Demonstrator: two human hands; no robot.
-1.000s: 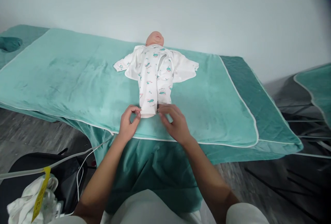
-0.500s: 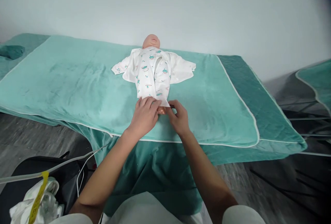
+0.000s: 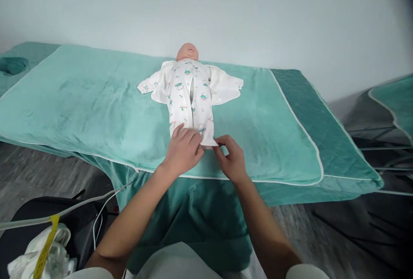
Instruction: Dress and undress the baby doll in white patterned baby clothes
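Observation:
A baby doll (image 3: 187, 52) lies on its back with its head toward the wall. It wears a white top (image 3: 226, 83) with its sleeves spread, and white printed pants (image 3: 180, 102) with small green figures over the trunk and legs. My left hand (image 3: 183, 148) is closed on the pants' lower hem, near the middle. With thumb and forefinger, my right hand (image 3: 229, 156) pinches the hem's right corner. The fabric stretches between both hands and covers the doll's feet almost fully.
A green padded bed (image 3: 97, 85) with white piping stands against a white wall (image 3: 206, 8). To the lower left, a black chair (image 3: 77, 210) carries crumpled white cloth (image 3: 58, 249) and a yellow strap (image 3: 47, 246). A pale tube (image 3: 77, 201) runs above it.
Both hands have pulled the pants' hem toward me, and my right hand has shifted slightly right. The doll's foot, visible before, is now covered. The gap in the pants' front has narrowed.

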